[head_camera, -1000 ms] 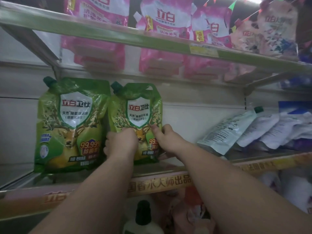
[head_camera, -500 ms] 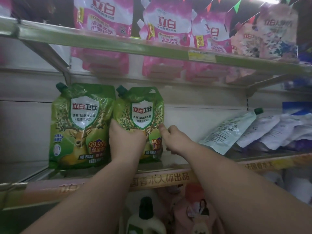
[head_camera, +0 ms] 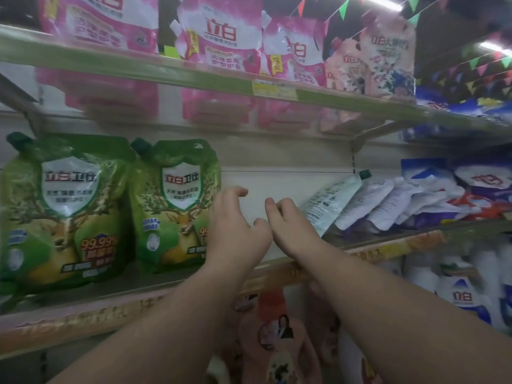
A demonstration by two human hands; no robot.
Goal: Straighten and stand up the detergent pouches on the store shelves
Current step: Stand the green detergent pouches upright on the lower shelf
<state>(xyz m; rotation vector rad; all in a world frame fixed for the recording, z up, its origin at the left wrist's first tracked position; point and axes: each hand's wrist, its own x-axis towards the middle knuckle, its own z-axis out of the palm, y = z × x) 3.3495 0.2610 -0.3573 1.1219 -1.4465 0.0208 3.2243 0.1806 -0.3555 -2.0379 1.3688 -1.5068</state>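
Observation:
Two green detergent pouches stand upright side by side on the middle shelf (head_camera: 171, 284): a larger one (head_camera: 63, 209) at the left and a smaller one (head_camera: 174, 206) to its right. My left hand (head_camera: 235, 225) hovers just right of the smaller pouch, fingers loosely curled, holding nothing. My right hand (head_camera: 288, 220) is beside it, also empty with loosely curled fingers. To the right, a pale green-capped pouch (head_camera: 329, 203) leans back at a slant, with several white pouches (head_camera: 388, 200) lying tilted behind it.
Pink pouches (head_camera: 221, 42) stand on the upper shelf (head_camera: 194, 76). Blue and white bags (head_camera: 476, 189) pile at the far right. More bottles and pouches (head_camera: 277, 336) sit on the shelf below. A bare gap of shelf lies between the green pouches and the slanted ones.
Both hands have let go of the smaller green pouch and moved right into the gap. The view has shifted right. The pouch stays standing.

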